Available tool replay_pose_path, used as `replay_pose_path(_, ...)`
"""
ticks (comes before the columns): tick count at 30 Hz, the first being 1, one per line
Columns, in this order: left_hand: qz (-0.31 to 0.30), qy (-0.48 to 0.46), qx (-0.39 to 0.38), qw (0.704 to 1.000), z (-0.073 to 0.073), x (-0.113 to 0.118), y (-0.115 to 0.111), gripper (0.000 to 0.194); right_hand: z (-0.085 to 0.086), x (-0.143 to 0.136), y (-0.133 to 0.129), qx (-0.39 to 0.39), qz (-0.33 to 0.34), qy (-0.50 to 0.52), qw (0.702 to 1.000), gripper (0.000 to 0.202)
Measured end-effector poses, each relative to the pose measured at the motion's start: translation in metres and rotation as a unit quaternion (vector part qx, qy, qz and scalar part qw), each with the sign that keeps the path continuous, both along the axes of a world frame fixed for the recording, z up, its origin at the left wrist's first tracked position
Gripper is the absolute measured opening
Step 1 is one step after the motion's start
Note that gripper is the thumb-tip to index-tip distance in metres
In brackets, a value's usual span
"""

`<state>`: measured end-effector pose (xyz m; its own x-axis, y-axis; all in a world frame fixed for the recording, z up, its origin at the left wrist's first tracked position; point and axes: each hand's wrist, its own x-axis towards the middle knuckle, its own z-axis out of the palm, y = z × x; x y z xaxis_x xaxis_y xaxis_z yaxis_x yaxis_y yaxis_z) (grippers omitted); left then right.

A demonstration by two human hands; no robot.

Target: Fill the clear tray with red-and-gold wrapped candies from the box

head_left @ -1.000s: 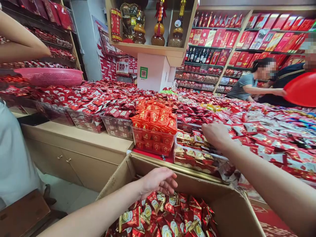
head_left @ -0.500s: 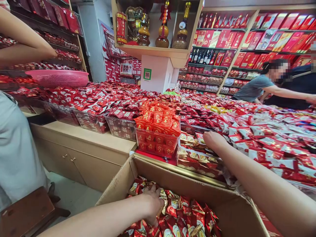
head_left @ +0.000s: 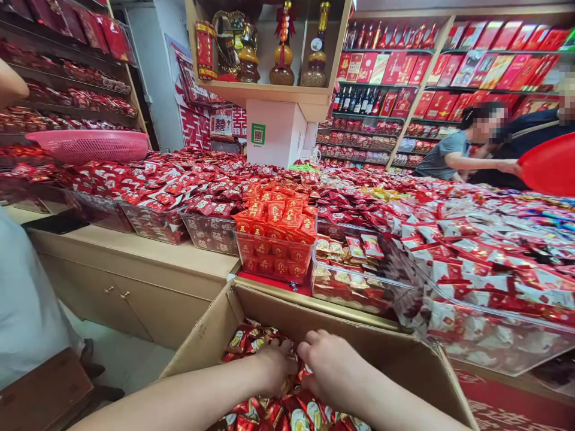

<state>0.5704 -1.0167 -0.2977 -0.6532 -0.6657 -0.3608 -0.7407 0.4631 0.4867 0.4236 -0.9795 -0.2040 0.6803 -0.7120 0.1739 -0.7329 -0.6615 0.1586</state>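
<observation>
The left hand (head_left: 275, 366) and right hand (head_left: 331, 366) are close together among red-wrapped candies (head_left: 302, 414) inside the cardboard box (head_left: 202, 335). Whether either grasps any cannot be told.

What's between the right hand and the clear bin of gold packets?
The cardboard box's far wall, then a narrow gold strip; the head view shows both.

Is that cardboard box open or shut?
Open: the cardboard box shows wrapped sweets inside, and the left hand and right hand reach in among them.

喜 on red packets (head_left: 275, 212), 囍 on placard (head_left: 220, 125)
</observation>
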Motion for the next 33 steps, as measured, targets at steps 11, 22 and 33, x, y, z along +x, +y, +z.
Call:
replay_pose_path(11,-0.077,-0.050,-0.066,0.994,0.032,-0.002,-0.013,0.027,-0.107,-0.023,-0.003,0.144,0.004,0.040,0.989,0.059)
replay_pose_path(22,-0.092,-0.013,-0.040,0.995,0.068,0.008,-0.021,0.036,-0.050,-0.018,-0.012,0.319,-0.081,0.014,0.944,0.014)
replay_pose_path(33,-0.049,0.078,-0.054,0.994,0.099,0.018,-0.011,0.054,-0.051,-0.029,-0.009,0.393,-0.099,-0.151,0.902,0.010)
